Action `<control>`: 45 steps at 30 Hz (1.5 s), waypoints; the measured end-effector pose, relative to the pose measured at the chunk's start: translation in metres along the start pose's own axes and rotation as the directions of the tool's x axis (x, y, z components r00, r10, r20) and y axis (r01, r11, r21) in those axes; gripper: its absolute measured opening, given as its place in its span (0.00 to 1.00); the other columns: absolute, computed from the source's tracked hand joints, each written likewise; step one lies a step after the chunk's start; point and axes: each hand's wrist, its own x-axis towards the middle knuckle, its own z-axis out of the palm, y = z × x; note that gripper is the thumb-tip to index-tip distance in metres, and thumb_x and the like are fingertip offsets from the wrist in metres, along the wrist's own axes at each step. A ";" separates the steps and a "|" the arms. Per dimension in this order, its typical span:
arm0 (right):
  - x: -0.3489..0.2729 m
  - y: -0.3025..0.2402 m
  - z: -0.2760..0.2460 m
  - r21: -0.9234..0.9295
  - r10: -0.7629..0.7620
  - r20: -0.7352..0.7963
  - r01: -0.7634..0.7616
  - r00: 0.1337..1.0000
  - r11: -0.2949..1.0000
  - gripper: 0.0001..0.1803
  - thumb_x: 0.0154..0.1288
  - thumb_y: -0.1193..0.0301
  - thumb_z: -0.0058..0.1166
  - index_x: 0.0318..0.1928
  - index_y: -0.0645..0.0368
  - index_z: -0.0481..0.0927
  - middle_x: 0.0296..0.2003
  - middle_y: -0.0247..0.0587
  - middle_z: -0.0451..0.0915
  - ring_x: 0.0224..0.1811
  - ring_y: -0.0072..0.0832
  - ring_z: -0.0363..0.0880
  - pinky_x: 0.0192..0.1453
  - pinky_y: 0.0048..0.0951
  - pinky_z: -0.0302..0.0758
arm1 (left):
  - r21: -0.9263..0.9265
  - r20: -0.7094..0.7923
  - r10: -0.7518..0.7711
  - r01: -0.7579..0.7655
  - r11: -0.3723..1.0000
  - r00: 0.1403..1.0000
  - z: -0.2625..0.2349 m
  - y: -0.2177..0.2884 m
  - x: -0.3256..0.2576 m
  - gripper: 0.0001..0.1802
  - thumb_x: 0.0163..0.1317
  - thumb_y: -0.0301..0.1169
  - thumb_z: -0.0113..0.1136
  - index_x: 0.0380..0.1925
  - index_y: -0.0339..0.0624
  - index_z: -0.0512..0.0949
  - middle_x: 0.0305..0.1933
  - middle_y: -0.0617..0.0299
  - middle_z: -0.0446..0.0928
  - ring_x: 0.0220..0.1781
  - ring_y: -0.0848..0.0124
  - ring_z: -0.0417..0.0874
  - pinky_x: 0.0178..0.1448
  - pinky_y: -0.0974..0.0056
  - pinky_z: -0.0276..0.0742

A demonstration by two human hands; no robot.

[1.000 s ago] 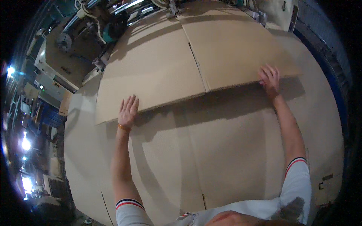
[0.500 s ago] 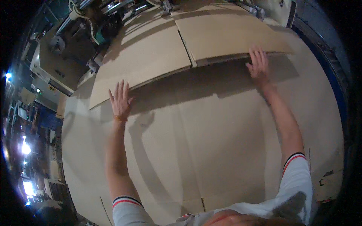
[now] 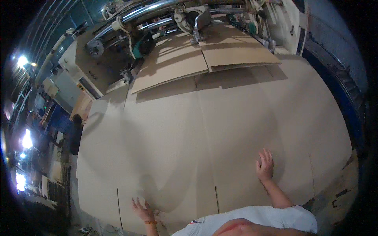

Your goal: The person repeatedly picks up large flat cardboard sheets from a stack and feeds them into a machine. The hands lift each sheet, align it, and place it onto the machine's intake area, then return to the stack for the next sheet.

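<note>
A large flat brown cardboard sheet (image 3: 165, 133) spreads out in front of me, with dark slots cut in from its near edge. My left hand (image 3: 143, 211) hovers over or rests on its near edge, fingers apart and holding nothing; contact is unclear. Further right and a little higher, my right hand (image 3: 265, 164) is over the sheet, its fingers stretched out with nothing in them. Beyond both hands, a second cardboard piece (image 3: 240, 53) with a slot between its two flaps lies partly inside the machine, its near edge raised and throwing a shadow.
A machine (image 3: 193, 19) with metal bars and rollers spans the far side, and its pale side housing (image 3: 80, 65) stands at the far left. Along the right runs a blue rail (image 3: 327, 86). More cardboard (image 3: 342, 192) lies low at the right.
Both hands have left the raised edge of the far cardboard and come back toward me. That cardboard now sits further away, deeper in the machine. The view has shifted, showing more machine.
</note>
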 end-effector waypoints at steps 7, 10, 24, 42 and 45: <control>-0.074 0.018 0.011 -0.018 0.023 -0.072 -0.024 0.997 1.000 0.21 0.62 0.68 0.53 0.56 0.58 0.73 0.67 0.47 0.62 0.71 0.49 0.55 0.72 0.51 0.55 | 0.230 -0.050 -0.444 0.443 0.866 0.894 -0.043 -0.064 -0.010 0.34 0.64 0.43 0.57 0.62 0.31 0.64 0.68 0.43 0.62 0.70 0.48 0.61 0.69 0.50 0.62; -0.124 0.018 -0.006 -0.046 0.094 -0.079 -0.098 0.992 0.994 0.22 0.63 0.67 0.53 0.57 0.57 0.72 0.67 0.47 0.63 0.71 0.49 0.56 0.71 0.52 0.56 | 0.071 -0.068 -0.635 0.638 0.766 0.770 -0.023 -0.122 -0.021 0.35 0.61 0.46 0.59 0.59 0.29 0.66 0.62 0.41 0.66 0.64 0.47 0.67 0.64 0.50 0.67; -0.263 0.154 -0.043 -0.202 0.589 -0.446 -0.717 0.674 0.668 0.33 0.66 0.59 0.53 0.65 0.65 0.63 0.69 0.61 0.56 0.72 0.55 0.52 0.72 0.55 0.52 | 0.112 0.011 -0.873 0.867 0.485 0.487 -0.049 -0.136 0.001 0.44 0.59 0.51 0.57 0.68 0.34 0.57 0.70 0.44 0.58 0.73 0.52 0.57 0.73 0.52 0.57; -0.181 0.078 -0.034 -0.129 0.529 -0.108 -0.539 0.842 0.832 0.31 0.67 0.54 0.51 0.63 0.61 0.68 0.62 0.53 0.68 0.66 0.48 0.62 0.68 0.47 0.58 | -0.286 -0.102 -0.948 0.904 0.318 0.301 -0.043 -0.238 0.028 0.38 0.56 0.43 0.58 0.62 0.28 0.64 0.67 0.38 0.63 0.70 0.46 0.62 0.69 0.52 0.64; -0.181 0.073 -0.032 -0.101 0.524 -0.101 -0.533 0.845 0.840 0.30 0.67 0.54 0.51 0.62 0.61 0.68 0.61 0.52 0.69 0.64 0.47 0.64 0.66 0.46 0.60 | -0.546 -0.035 -0.974 0.812 0.208 0.226 -0.053 -0.233 0.028 0.32 0.57 0.42 0.60 0.57 0.31 0.70 0.61 0.42 0.71 0.63 0.52 0.72 0.62 0.50 0.71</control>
